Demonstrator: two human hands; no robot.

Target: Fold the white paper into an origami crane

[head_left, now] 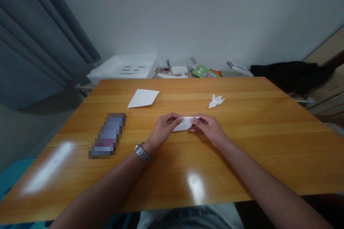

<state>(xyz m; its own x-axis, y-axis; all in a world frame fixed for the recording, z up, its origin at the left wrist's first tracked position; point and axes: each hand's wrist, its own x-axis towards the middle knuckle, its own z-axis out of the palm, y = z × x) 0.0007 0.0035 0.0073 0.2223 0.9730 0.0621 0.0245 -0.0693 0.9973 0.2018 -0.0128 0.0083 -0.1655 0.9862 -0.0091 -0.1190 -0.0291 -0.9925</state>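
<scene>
A small piece of white folded paper (185,123) lies at the middle of the wooden table (242,150), and both hands pinch it. My left hand (163,130), with a metal watch on the wrist, grips its left end. My right hand (209,128) pinches its right end with closed fingertips. A finished white paper crane (216,101) stands a little beyond my right hand. A flat white sheet (143,98) lies farther back on the left.
A blurred dark rectangular object (108,136) lies left of my left hand. Behind the table stand a white plastic box (123,68), assorted clutter with a green packet (205,72), and a black cloth (290,73). Grey curtains hang at left.
</scene>
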